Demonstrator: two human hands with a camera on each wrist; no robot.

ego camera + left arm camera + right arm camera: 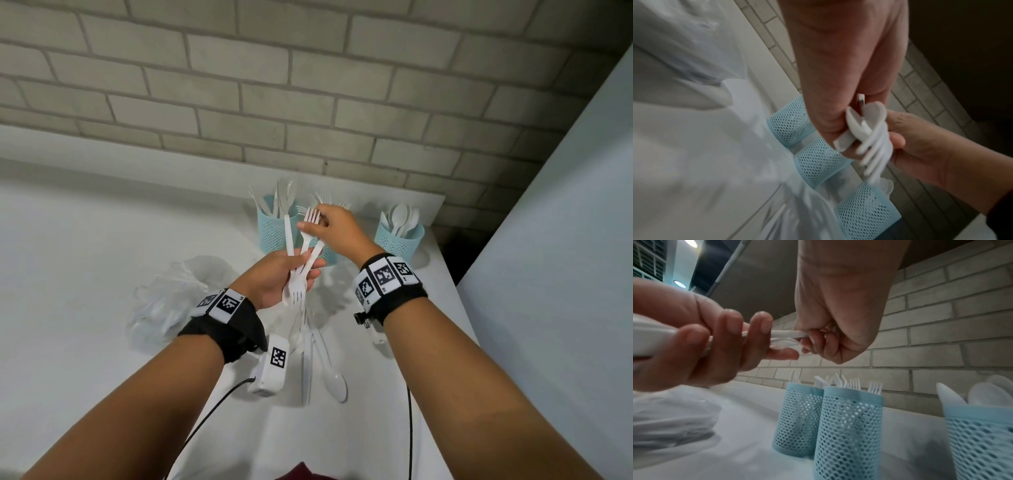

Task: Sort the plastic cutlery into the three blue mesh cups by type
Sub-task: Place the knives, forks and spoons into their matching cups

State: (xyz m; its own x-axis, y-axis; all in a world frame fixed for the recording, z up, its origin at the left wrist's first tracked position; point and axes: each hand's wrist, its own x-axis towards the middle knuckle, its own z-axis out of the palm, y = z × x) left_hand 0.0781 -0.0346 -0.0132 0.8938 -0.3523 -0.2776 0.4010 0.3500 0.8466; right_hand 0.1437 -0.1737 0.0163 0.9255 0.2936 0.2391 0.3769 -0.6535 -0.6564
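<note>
My left hand [294,274] grips a small bundle of white plastic cutlery [301,253], with one fork's tines pointing back toward my wrist. My right hand [317,222] pinches the tined end of a fork [311,216] that sticks out of the bundle. Both hands hover in front of three blue mesh cups. The left cup [272,229] holds knives, the middle cup [849,426] holds forks, and the right cup [399,240] holds spoons. In the head view my hands partly hide the middle cup. The right wrist view shows my right fingers [818,340] curled round the fork.
Several loose pieces of cutlery [322,363] lie on the white table [85,240] below my hands. A crumpled clear plastic bag [171,301] sits to the left. A brick wall [308,102] stands behind the cups, and the table's edge runs on the right.
</note>
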